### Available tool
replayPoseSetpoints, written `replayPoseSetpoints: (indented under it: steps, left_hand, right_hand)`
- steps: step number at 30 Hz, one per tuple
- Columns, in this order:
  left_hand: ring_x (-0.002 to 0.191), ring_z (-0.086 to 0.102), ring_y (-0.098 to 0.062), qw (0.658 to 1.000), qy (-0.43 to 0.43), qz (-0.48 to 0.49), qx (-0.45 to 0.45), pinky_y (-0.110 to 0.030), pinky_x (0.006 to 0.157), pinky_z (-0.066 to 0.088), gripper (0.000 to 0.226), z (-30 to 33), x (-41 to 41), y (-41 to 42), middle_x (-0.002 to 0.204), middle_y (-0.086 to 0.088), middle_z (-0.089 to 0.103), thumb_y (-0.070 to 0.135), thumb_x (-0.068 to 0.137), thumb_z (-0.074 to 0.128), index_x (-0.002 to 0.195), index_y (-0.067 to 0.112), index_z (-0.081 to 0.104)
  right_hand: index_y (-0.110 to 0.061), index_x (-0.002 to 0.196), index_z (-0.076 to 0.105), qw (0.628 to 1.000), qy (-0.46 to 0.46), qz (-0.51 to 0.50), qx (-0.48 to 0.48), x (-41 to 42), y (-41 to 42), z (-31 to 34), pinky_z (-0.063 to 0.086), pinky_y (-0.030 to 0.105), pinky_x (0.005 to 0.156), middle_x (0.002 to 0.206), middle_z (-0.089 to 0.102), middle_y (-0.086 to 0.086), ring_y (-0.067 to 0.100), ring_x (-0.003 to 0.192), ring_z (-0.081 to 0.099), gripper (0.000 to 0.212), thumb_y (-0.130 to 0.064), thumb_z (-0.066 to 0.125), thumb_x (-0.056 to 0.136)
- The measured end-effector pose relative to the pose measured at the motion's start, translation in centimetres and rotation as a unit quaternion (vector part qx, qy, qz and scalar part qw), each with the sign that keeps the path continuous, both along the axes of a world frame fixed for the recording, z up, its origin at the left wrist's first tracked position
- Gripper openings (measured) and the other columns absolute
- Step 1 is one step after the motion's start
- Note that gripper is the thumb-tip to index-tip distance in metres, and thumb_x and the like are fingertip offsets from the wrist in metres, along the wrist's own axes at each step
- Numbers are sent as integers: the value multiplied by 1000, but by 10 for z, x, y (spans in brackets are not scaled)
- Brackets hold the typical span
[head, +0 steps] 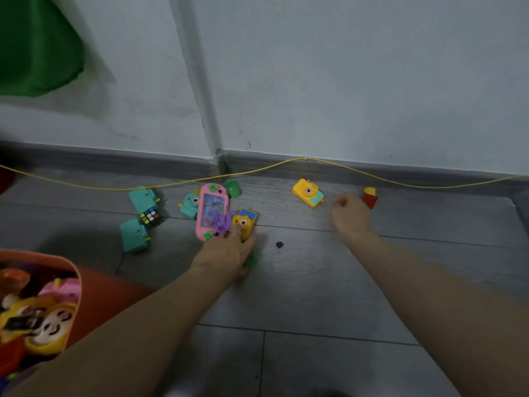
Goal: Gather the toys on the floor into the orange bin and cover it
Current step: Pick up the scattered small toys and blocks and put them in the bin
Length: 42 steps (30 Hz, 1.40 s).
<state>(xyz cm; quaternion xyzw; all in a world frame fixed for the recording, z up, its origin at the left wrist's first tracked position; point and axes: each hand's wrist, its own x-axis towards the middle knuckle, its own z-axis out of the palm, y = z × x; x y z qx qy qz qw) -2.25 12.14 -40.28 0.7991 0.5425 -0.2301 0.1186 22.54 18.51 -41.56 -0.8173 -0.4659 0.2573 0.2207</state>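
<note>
On the grey floor by the pink game: three teal cameras, two yellow cameras; my left hand grasps one, my right hand is curled empty.

On the floor lie five toy cameras: three teal and two yellow. There is one pink handheld game, one puzzle cube, one red fries toy, one small black piece. Two green toys show, and one orange bin
</note>
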Motion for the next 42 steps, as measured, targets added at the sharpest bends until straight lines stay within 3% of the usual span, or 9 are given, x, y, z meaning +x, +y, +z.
replayPoseSetpoints:
  steps: [5,11,20,24,30,33,36,39,42]
  left_hand:
    - [117,56,-35,999,-32,18,5,-46,85,55,65,6,8,10,160,-15,12,30,96,56,150,23,20]
    - [127,41,-35,997,-38,35,49,-45,84,53,68,0,0,12,153,-17,17,27,92,56,148,25,19]
    - [116,56,-38,999,-8,45,12,-42,84,54,77,-5,-26,4,156,-21,13,53,93,50,151,36,4]
    - [114,59,-39,995,-37,68,-67,-42,89,54,77,-8,-25,-4,158,-28,3,34,94,59,151,36,7]
    - [108,61,-35,986,-82,119,-79,-37,84,53,64,-5,-21,-5,156,-30,8,-2,90,52,140,26,25]
    - [101,59,-32,980,-128,129,-78,-37,78,52,41,-4,-24,-2,142,-22,31,22,91,60,123,24,36]
    - [101,56,-30,978,-145,132,-73,-38,80,50,49,-3,-30,1,123,-13,45,51,90,59,125,22,39]
    - [90,54,-25,966,-186,166,-63,-34,73,45,39,-3,-34,3,111,-13,57,42,96,54,122,14,44]
    - [82,51,-22,955,-208,203,-60,-30,68,40,32,-5,-37,1,107,-16,61,28,100,49,126,11,39]
  right_hand:
    - [5,130,41,988,-135,-73,5,29,12,5,39,39,94,133,41,32,42,118,46,39,-11,45,94]
    - [-15,150,28,990,-83,2,-113,50,21,-8,26,39,113,145,30,38,45,139,28,60,-42,44,99]
    - [-4,103,50,984,-141,107,-26,33,11,-23,43,40,79,113,52,29,43,97,55,20,-22,52,95]
    - [0,109,45,979,-128,157,-10,6,-2,-23,42,40,68,101,61,27,43,92,59,24,-21,51,97]
    - [-18,105,51,991,108,81,-1,-31,-13,-3,49,39,54,77,58,8,27,59,55,12,-20,50,93]
    - [-16,88,55,926,366,-55,-77,-49,-12,16,48,31,48,66,51,8,20,49,49,7,-18,50,93]
    - [-13,84,56,865,475,-77,-143,-59,-16,25,43,25,44,63,49,4,15,49,49,7,-19,57,87]
    - [-13,81,54,909,383,2,-165,-67,-25,15,37,24,42,63,48,5,16,48,48,19,-29,54,92]
    - [-15,75,54,975,107,175,-85,-68,-35,-4,46,32,56,69,57,5,22,62,55,29,-36,54,94]
